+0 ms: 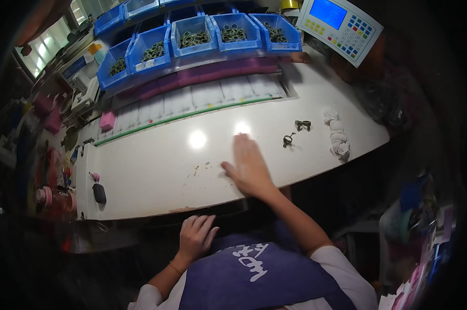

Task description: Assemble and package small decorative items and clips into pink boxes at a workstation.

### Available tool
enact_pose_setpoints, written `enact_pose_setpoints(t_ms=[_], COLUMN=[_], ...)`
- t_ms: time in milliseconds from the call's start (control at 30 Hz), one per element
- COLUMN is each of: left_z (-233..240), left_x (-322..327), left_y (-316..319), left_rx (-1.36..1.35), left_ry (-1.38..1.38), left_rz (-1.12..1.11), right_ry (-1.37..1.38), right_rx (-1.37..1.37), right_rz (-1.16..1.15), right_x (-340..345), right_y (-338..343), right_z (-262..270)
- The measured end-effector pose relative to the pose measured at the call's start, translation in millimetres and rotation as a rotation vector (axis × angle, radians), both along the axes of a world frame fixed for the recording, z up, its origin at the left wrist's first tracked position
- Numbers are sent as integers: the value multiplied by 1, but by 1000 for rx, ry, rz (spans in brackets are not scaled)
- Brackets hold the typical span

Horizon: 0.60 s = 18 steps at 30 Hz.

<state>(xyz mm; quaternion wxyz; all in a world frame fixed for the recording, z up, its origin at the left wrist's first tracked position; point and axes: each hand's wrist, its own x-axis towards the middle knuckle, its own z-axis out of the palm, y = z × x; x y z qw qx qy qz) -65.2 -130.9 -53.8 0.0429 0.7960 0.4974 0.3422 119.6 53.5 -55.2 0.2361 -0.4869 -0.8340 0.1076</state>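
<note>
My right hand (251, 168) lies flat on or just over the white table (148, 170), palm down, fingers pointing away from me and slightly blurred; I see nothing held in it. To its right are two small dark clamp-like parts, one nearer (288, 140) and one farther off (303, 124). A twisted white cloth (337, 133) rests beyond them at the right. My left hand (196, 236) is off the table's front edge, close to the purple apron (233, 271), its fingers loosely bent and nothing visible in it. Small brown marks dot the tabletop left of my right hand.
Blue bins (239, 44) with small dark parts line the back above a pink padded strip (218, 73). A keypad panel with a blue screen (359, 38) stands back right. At left are a pink block (107, 120), a black fob (99, 193) and a pink-capped bottle (57, 199).
</note>
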Motion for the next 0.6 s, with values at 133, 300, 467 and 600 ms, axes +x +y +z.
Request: enact_pose_setpoints(t_ms=[133,300,467,600], left_z=[-38,-73,-113,2], left_x=[-1,-14,-40,10], left_y=[-18,-50,-68,-2], left_rx=[-114,-46,-215,-25], left_ry=[-29,-45,-297,-277], left_rz=[211,122,191,-11], right_ry=[154,209,617,610], right_rx=[-89,-131,-267,192], right_rz=[407,884,1013,239], right_x=[-68,-97,-44,62], right_y=[-14,-64,-97,-68], right_z=[14,8,11,25])
